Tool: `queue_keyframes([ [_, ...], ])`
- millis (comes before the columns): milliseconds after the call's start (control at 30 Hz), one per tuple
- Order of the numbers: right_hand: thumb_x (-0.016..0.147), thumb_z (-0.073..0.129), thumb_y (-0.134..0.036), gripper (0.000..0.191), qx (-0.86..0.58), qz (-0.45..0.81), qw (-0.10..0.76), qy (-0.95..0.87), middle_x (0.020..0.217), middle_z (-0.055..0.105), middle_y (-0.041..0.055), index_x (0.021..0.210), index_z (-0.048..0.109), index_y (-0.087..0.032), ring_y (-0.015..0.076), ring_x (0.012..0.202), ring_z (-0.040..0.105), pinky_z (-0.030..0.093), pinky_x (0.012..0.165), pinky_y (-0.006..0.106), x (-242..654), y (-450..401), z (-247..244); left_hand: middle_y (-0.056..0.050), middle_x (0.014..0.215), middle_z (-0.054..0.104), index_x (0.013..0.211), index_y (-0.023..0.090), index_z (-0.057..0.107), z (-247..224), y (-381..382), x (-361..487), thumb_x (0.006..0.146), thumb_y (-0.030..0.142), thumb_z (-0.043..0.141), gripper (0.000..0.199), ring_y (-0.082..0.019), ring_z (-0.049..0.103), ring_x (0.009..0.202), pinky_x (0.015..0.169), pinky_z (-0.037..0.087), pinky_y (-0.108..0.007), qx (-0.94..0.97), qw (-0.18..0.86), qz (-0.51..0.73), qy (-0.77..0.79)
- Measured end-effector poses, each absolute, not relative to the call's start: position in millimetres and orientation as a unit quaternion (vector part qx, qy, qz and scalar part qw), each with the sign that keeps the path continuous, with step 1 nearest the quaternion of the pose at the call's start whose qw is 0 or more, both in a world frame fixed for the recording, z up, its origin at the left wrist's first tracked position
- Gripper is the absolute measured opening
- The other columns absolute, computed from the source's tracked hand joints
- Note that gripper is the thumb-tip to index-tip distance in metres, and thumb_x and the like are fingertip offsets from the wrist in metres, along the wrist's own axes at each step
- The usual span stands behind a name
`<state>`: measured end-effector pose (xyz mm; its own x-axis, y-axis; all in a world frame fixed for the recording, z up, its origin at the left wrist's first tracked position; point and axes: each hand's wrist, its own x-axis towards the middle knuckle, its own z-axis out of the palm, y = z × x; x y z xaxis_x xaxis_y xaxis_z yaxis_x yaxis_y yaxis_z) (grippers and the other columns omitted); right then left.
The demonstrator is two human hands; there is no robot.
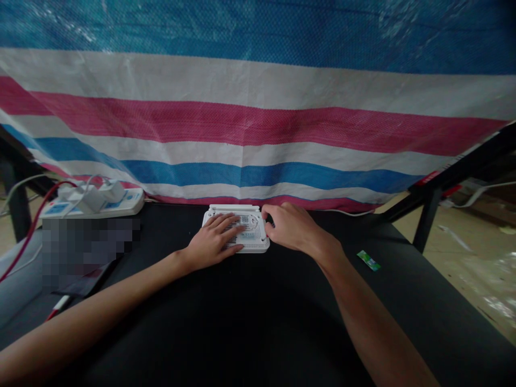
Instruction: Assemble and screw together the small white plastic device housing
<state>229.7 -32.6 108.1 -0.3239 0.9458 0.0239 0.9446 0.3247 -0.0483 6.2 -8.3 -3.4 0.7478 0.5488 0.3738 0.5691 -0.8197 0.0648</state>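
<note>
A white router (pixel 257 246) lies on the black table with its vented, labelled underside up and a white bar along its far edge, likely a folded antenna. Across its left half my left hand (pixel 209 242) rests flat, fingers spread over the vents. My right hand (pixel 291 228) is at the router's far right corner, its fingers curled and thumb and forefinger drawn in against the edge. Whatever sits between those fingertips, if anything, is too small or hidden to name.
A white power strip (pixel 131 205) with plugged-in adapters and cables stands at the left back, a dark flat device (pixel 86 277) in front of it. A small green packet (pixel 368 260) lies to the right. Behind hangs a striped tarp (pixel 242 123); black metal struts (pixel 429 217) flank the table.
</note>
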Motion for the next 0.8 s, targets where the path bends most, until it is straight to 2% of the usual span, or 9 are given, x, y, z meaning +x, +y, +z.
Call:
queue_keyframes([
  [200,0.081,0.052,-0.017,0.023,-0.579,0.035,0.048,-0.813,0.093,0.073,0.0104,0.099,0.067,-0.020,0.0239,0.086,0.066,0.040,0.068,0.031,232.1,-30.8,104.7,-0.011,0.144,0.048,0.139,0.024,0.049,-3.2,-8.3,5.9,0.097,0.050,0.046,0.050,-0.029,0.041,0.136,0.112,0.035,-0.051,-0.935,0.027,-0.192,-0.296],
  [433,0.086,0.052,-0.018,0.018,-0.574,0.041,0.069,-0.815,0.093,0.073,0.0092,0.096,0.067,-0.020,0.0213,0.088,0.065,0.041,0.073,0.029,233.3,-27.9,101.6,-0.012,0.144,0.048,0.137,0.023,0.051,0.7,-10.1,7.0,0.097,0.050,0.045,0.049,-0.031,0.041,0.136,0.112,0.034,-0.053,-0.934,0.011,-0.181,-0.308],
  [667,0.082,0.057,-0.023,0.015,-0.569,0.024,0.064,-0.820,0.088,0.072,0.0089,0.094,0.065,-0.018,0.0218,0.081,0.065,0.039,0.067,0.029,235.1,-27.3,101.7,-0.012,0.145,0.047,0.137,0.022,0.051,1.5,-10.9,7.3,0.097,0.050,0.045,0.050,-0.031,0.041,0.136,0.112,0.033,-0.054,-0.934,0.007,-0.174,-0.313],
  [800,0.080,0.056,-0.013,0.023,-0.531,0.065,0.082,-0.841,0.085,0.072,0.0058,0.100,0.065,-0.019,0.0190,0.080,0.065,0.039,0.069,0.027,234.7,-29.3,103.0,-0.012,0.145,0.047,0.138,0.022,0.050,-0.9,-9.8,6.8,0.097,0.051,0.044,0.050,-0.030,0.040,0.136,0.112,0.034,-0.053,-0.935,0.017,-0.177,-0.306],
])
